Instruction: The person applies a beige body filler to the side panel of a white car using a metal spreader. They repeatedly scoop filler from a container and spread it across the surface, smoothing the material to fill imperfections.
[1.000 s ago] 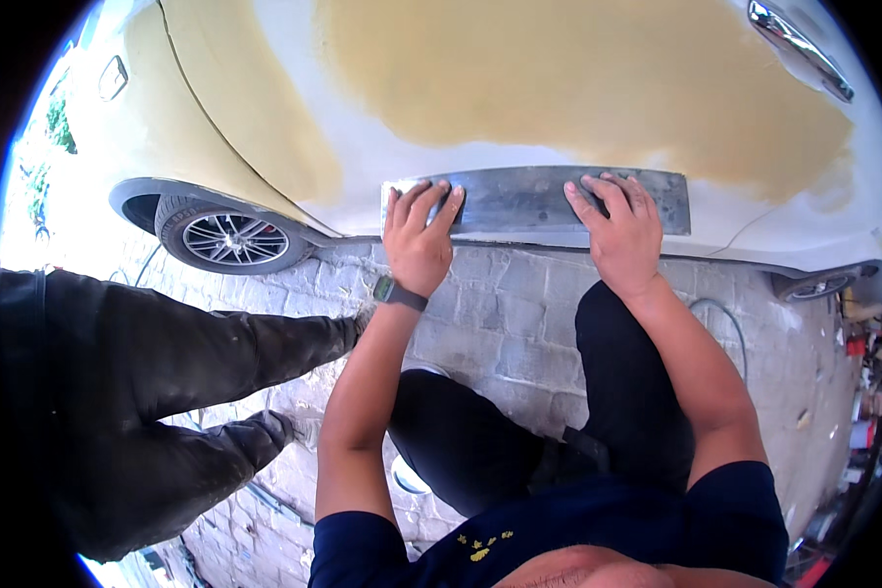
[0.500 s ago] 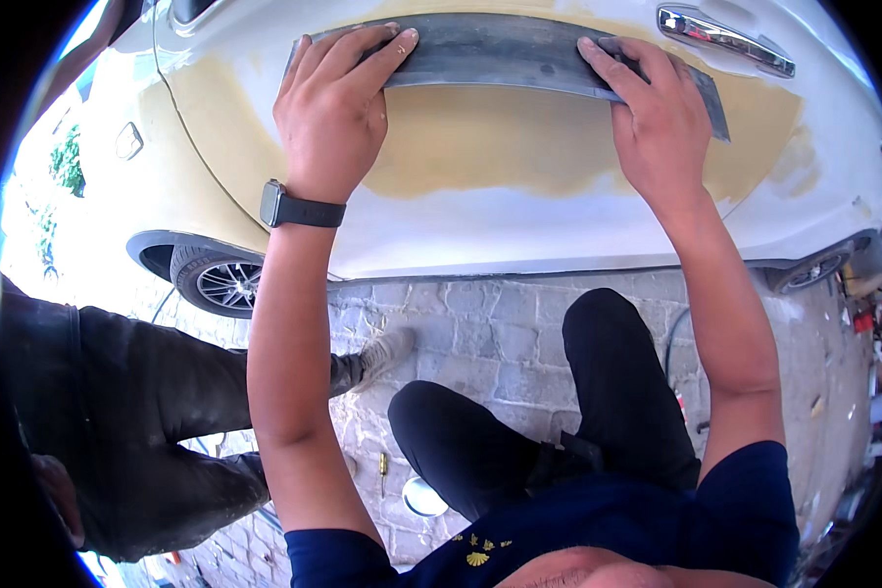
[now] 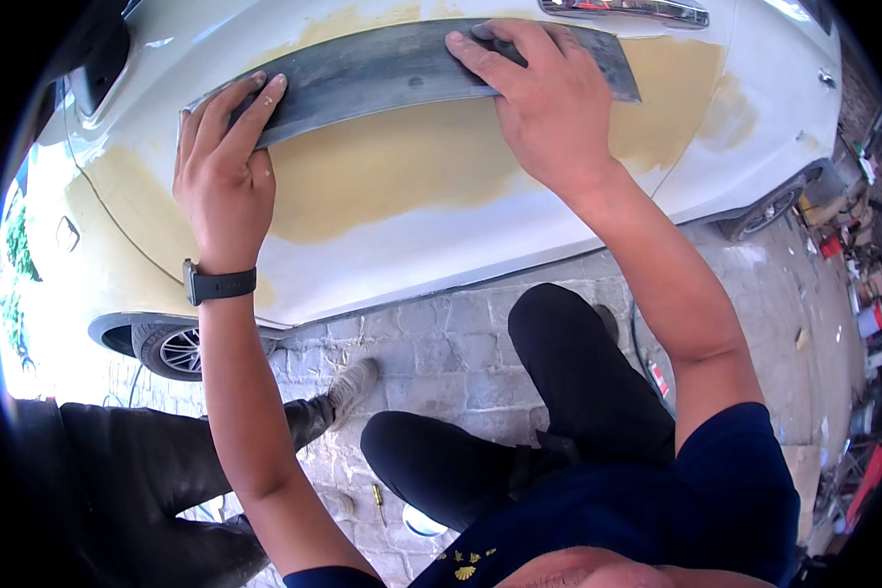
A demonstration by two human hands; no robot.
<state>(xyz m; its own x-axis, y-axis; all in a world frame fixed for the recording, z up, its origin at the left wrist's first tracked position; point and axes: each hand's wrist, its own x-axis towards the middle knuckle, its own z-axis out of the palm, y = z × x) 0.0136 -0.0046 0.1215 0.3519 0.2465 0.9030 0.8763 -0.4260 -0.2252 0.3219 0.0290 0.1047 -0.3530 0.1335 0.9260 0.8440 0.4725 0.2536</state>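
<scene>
**Across the door [image 3: 412, 240], I had the strip [image 3: 382, 83] near both ends!**

Just below the handle [image 3: 627, 10] it lay, long and dark over the tan patch [image 3: 382, 176], slanting down to my left. And what a hold: left hand [image 3: 225, 186] close by one end, right hand [image 3: 559, 127] a little in from the other, thumbs and fingers bent onto it; whether any fingertips hooked behind, I couldn't tell. Light for its length, I judged, thin, springy rather than brittle, its smooth face likely slick. Best held right there, wide apart, so neither end would whip. Lettering? None I could read on strip or door; just a yellow emblem [image 3: 465, 573] on my shirt [image 3: 598, 510].
</scene>
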